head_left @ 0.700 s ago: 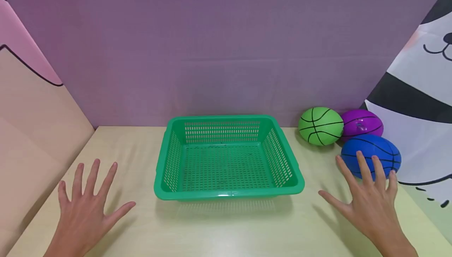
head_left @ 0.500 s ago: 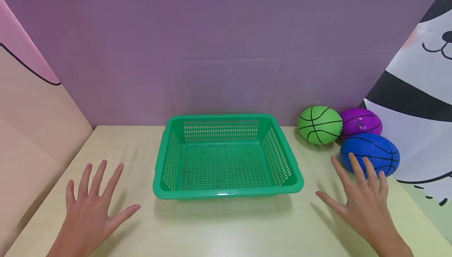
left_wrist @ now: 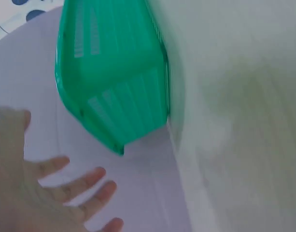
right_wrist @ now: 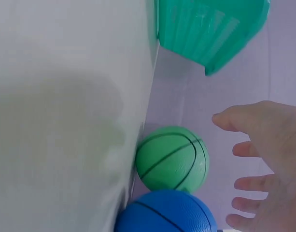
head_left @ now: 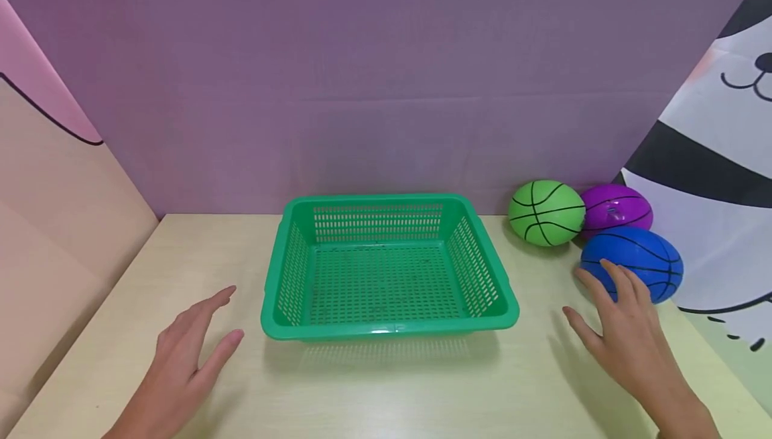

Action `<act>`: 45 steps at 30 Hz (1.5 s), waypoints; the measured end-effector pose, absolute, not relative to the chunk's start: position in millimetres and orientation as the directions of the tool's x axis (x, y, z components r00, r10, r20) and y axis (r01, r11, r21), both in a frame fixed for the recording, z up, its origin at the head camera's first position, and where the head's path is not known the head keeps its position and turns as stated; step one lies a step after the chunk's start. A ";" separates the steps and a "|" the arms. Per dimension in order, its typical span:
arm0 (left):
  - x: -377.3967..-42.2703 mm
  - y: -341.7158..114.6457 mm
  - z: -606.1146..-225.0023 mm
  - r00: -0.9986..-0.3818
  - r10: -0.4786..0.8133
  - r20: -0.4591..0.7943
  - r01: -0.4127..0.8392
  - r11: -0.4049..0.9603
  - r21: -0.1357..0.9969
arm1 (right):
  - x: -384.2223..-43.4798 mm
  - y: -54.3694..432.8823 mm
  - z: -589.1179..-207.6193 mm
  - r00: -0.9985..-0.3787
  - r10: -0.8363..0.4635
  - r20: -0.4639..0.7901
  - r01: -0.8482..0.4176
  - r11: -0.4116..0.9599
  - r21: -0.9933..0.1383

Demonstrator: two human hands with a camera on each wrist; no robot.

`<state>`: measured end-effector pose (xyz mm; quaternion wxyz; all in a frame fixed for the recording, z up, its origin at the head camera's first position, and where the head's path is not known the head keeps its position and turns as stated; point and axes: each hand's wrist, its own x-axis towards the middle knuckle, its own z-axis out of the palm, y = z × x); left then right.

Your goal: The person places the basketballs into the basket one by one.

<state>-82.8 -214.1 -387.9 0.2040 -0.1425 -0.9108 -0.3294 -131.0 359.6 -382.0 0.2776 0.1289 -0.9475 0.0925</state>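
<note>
three balls, head view: green ball (head_left: 545, 213), purple ball (head_left: 618, 208) to its right, blue ball (head_left: 640, 255) nearer the person; grouped close at the worktop's far right.
one green basket (head_left: 386, 285), midway along the pale worktop (head_left: 386, 402), no ball inside.
one left hand (head_left: 181, 358), left of the basket, thumb apart from fingers, holding nothing.
one right hand (head_left: 627, 335), before the blue ball, fingers gently bent and parted, holding nothing; fingertips overlap the ball from this side.
progress, judged from where i stand: approach only; all three balls lie outside the basket, none taken up, the handling left to do.
changes since the earlier frame: left hand turned toward the basket, its splayed fingers drawn together; right fingers bent in; basket and balls unmoved.

left wrist view: left hand, fingers spaced, apart from the basket's side.

right wrist view: right hand, fingers parted, a visible gap from green and blue balls; basket end at upper edge; purple ball not made out.
</note>
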 end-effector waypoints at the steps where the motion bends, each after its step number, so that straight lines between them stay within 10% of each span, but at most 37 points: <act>1: -82.7 -212.3 -387.0 -0.885 0.112 0.453 0.380 0.736 0.560 | -133.0 362.0 -380.5 -0.804 -0.191 0.562 -0.296 0.950 -0.100; 24: -95.1 -183.8 -382.7 -0.970 0.140 0.201 0.237 0.328 0.914 | -174.3 419.6 -376.5 -0.882 0.183 0.434 0.096 0.972 -0.216; 45: -97.1 -181.0 -387.4 -0.975 0.147 0.167 0.197 0.222 0.955 | -194.4 434.6 -393.4 -0.852 0.350 0.389 0.209 0.909 -0.361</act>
